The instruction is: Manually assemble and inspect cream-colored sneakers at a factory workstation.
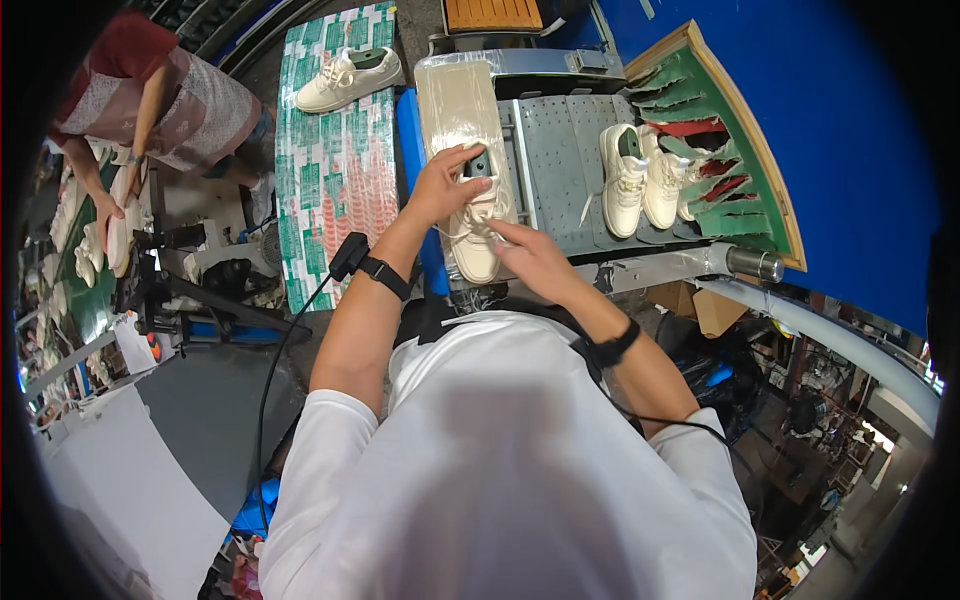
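Observation:
A cream sneaker (pixel 474 250) with a dark green lining lies on a beige padded board (pixel 455 100) in front of me, toe toward me. My left hand (pixel 443 183) grips the sneaker at its collar and tongue. Over the laces at the shoe's right side, my right hand (pixel 530 252) pinches a lace between its fingers. Each of my wrists carries a black band with a cable.
Two more cream sneakers (pixel 640 178) stand on the grey perforated metal plate (pixel 555 150) to the right, beside a green rack (pixel 730 130). Another sneaker (pixel 347 78) rests on a green-patterned table (pixel 335 190) at left. A person in a patterned top (pixel 170 95) handles shoe soles far left.

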`<state>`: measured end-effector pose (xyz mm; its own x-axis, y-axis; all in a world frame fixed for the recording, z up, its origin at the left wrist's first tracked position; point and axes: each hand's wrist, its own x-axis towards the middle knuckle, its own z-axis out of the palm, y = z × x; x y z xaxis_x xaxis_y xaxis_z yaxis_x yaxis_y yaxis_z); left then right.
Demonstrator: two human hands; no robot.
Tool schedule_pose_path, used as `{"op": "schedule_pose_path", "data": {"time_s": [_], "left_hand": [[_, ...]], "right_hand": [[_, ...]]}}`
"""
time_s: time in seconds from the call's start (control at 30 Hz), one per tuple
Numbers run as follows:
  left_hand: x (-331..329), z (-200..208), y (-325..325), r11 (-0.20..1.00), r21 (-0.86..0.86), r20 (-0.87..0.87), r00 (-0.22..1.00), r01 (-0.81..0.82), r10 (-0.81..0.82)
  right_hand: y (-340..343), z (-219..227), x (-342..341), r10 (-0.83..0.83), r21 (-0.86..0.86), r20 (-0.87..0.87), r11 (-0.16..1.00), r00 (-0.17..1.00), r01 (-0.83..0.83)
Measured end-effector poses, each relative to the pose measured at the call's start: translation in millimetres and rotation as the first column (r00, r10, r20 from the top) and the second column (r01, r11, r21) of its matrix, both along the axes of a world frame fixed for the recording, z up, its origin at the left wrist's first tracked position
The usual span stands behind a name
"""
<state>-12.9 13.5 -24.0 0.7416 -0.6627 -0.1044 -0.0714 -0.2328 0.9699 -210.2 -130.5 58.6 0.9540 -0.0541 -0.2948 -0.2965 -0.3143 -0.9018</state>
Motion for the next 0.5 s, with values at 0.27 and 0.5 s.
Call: {"op": "schedule_pose_path", "data": {"time_s": [0.27,0.5], "left_hand": [[-77,29,-19,0.952,0.139,0.137,0.957,-0.273,0.255],[-76,14,-7,0.905,0.308,0.151,0.955,-0.292,0.257]], "right_hand": [[-36,-27,-42,-0.465,0.235,-0.173,0.837,0.868,0.495],[-45,-57,-73,-0.279,-0.200,-0.226,0.951,0.933,0.236]]}}
